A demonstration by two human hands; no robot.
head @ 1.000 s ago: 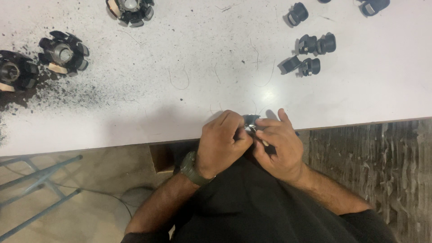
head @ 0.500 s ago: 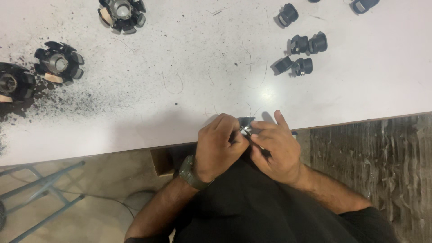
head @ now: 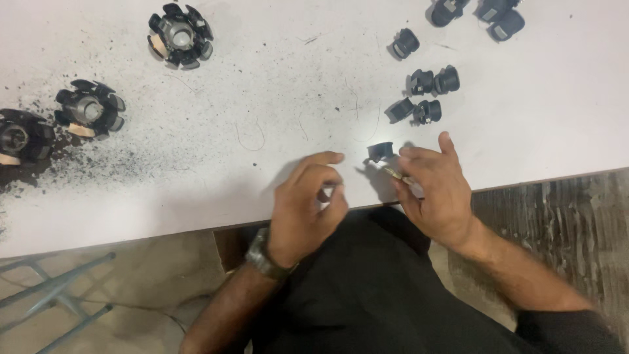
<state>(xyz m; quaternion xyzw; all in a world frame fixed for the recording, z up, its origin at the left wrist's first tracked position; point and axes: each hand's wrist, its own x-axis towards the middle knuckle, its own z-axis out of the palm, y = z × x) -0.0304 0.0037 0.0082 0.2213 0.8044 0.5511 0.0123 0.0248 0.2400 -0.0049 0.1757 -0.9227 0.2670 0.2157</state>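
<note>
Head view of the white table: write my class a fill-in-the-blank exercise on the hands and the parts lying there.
1. The small black part lies just ahead of the ____ hand.
2. The wristwatch is on the ____ arm.
3. The round finned parts lie on the table's ____ side.
4. The dark dust surrounds the ____ parts.

Missing words: right; left; left; finned

Small part point(head: 380, 151) lies on table point(head: 275, 78) between the hands, rotors point(head: 180, 35) far left.
</note>
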